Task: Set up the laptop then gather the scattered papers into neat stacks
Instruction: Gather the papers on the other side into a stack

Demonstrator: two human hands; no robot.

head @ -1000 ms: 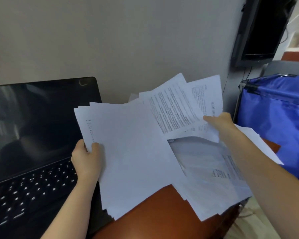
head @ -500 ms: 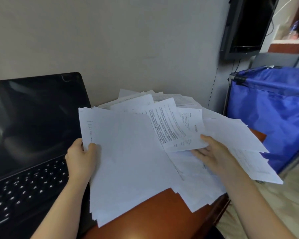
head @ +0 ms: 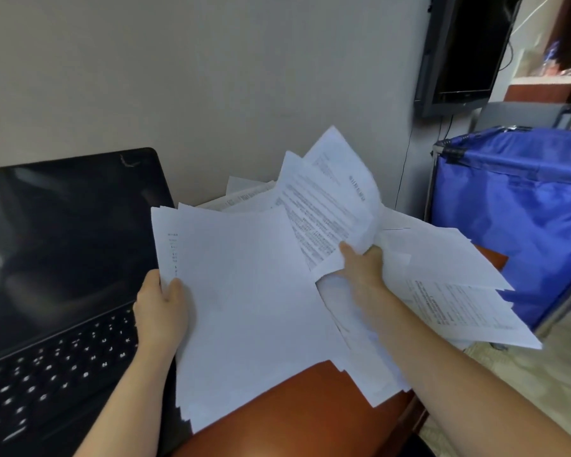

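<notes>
Gathering is the step in hand: the left hand [head: 160, 308] pinches a thick sheaf of papers [head: 244, 291] by its left edge above the table [head: 297, 410], while the right hand [head: 363, 265] grips a few printed sheets [head: 327, 206] lifted off the loose pile [head: 449, 275] spilling past the table's right edge. Next, I judge, those sheets go onto the sheaf, edges squared. An open laptop [head: 63, 258] crowds the left; a blue bin [head: 515, 206] stands right.

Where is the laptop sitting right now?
The laptop sits open at the left of the head view, on the brown desk against the wall, right beside the paper stack held by the left hand.
</notes>
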